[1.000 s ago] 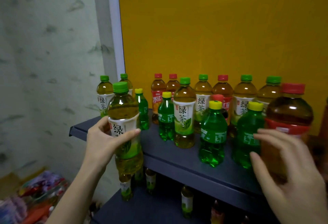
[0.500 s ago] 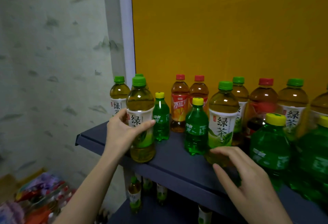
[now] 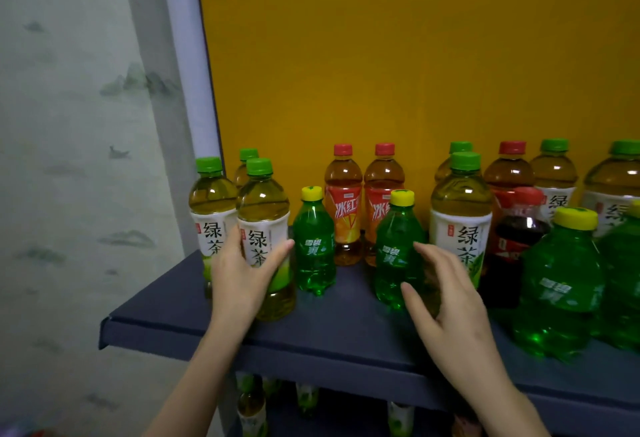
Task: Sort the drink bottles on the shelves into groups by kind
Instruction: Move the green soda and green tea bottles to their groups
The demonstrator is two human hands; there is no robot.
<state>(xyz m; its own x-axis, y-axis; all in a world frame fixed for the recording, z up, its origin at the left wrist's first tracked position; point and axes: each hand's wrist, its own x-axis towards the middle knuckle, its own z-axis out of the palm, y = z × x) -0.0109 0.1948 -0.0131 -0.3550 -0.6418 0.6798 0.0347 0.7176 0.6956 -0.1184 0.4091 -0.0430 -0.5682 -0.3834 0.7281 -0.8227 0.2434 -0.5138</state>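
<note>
Yellow wall stands behind a dark blue shelf (image 3: 332,329) full of plastic drink bottles. The left hand (image 3: 242,274) is wrapped around a tall green-capped green tea bottle with a white label (image 3: 265,225), which stands near the shelf's left front corner. Two more bottles of the same kind (image 3: 211,208) stand just behind it at the left end, so the tea group seems to be growing there.

The right hand (image 3: 446,301) is spread out, fingers loose, holding nothing. It hovers just beside a small green soda bottle with a yellow cap (image 3: 398,249) in the middle of the shelf; whether it touches the bottle is hard to tell. Another tall green tea bottle (image 3: 462,215) stands right behind that hand.

To do this step well, the left hand should set its bottle flat and snug against its two friends, then let go slowly so it does not tip. Red-capped orange iced tea bottles (image 3: 344,208) wait by the back edge.
</note>
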